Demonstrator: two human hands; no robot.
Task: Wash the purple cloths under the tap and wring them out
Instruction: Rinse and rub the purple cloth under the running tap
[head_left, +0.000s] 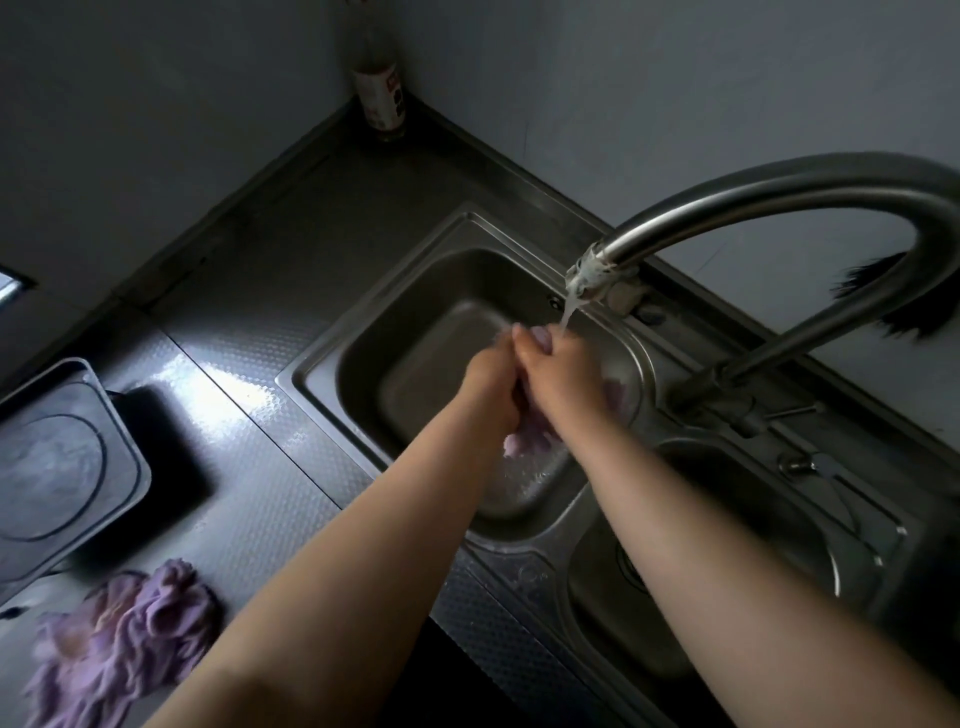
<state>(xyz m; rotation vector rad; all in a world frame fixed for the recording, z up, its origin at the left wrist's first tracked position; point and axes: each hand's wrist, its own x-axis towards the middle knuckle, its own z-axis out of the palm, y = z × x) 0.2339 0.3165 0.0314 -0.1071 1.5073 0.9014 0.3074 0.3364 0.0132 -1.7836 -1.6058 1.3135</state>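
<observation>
Over the left basin of the steel sink (322, 374), my left hand (491, 384) and my right hand (561, 371) grip one purple cloth (530, 439) between them. Its lower end hangs below my wrists, and a bit of it shows above my fingers. Water runs from the spout of the curved steel tap (753, 208) onto my right hand and the cloth. A second purple cloth (130, 639) lies crumpled on the counter at the lower left, apart from both hands.
A dark tray-like appliance (62, 457) sits on the counter at the left. A bottle (382, 98) stands in the far corner by the wall. The right basin (727, 571) lies under my right forearm. A dark brush (898, 296) rests behind the tap.
</observation>
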